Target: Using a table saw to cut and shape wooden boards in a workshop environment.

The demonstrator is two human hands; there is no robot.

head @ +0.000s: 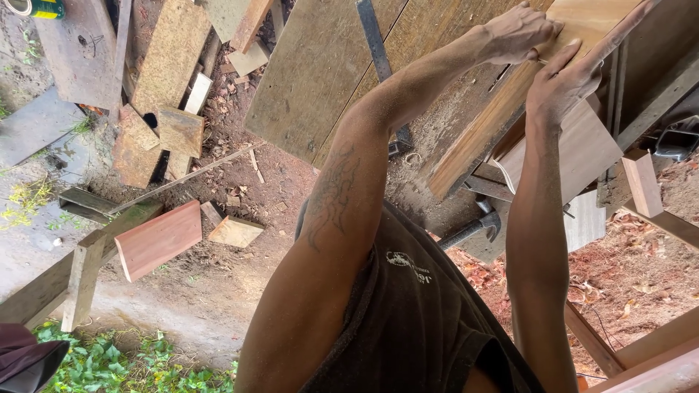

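Pale wood, a long board (pixel 502 94), lies tilted on the sawdusty workbench (pixel 320 80) at the top of the view, and both hands press on its far end. The left hand (pixel 518 30) lies flat, fingers spread over the board's face. The right hand (pixel 564 76) bears down beside it, forefinger stretched along the edge; something thin seems pinched under it, though I cannot tell what. To do this well, I'd judge the board wants steady, even weight from both palms so it doesn't slide. A hammer (pixel 473 229) rests below the bench edge, near the dark shirt (pixel 415 306). Offcuts, among them a reddish block (pixel 158 239), litter the dirt ground (pixel 211 284).
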